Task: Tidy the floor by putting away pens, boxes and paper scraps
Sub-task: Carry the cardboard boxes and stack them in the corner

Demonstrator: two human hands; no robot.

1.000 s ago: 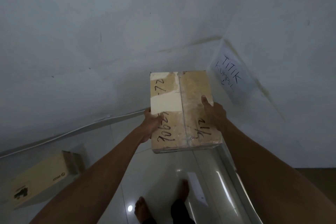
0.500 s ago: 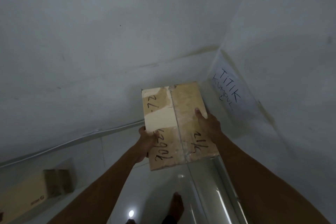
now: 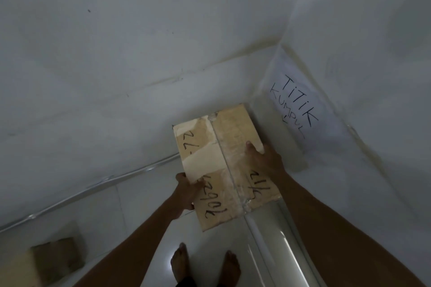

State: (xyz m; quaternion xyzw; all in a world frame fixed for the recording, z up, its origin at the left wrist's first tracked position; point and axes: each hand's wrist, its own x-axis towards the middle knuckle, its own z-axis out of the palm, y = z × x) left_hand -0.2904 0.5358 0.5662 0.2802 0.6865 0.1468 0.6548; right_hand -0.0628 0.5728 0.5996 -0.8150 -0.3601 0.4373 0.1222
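Status: mid-task, one box [image 3: 224, 165] in transit, not yet set down. It was carried in both hands, apparently clear of the floor [image 3: 144, 228], top face up with marker scrawl and a tape seam down the middle. It sat close to the wall corner, with a handwritten sign [image 3: 296, 109] reading "TITIK KUMPUL" plus a down arrow at the box's 2 o'clock. My read: that corner was the drop point, so this box was nearly placed.

Left to do: a second box [image 3: 46, 261] lay on the floor at 7 o'clock of the frame, well apart from the corner. No pens or paper scraps in view, so couldn't tell their state.

Grip: left hand [image 3: 186, 190] clamped the box's edge at 8 o'clock, thumb on top, fingers hidden beneath. Right hand [image 3: 263, 158] held the 3 o'clock edge, thumb laid on the top face, fingers wrapped over the side. Box sat between the two hands, tilted slightly. Bare feet [image 3: 179, 261] at the box's 6 o'clock.
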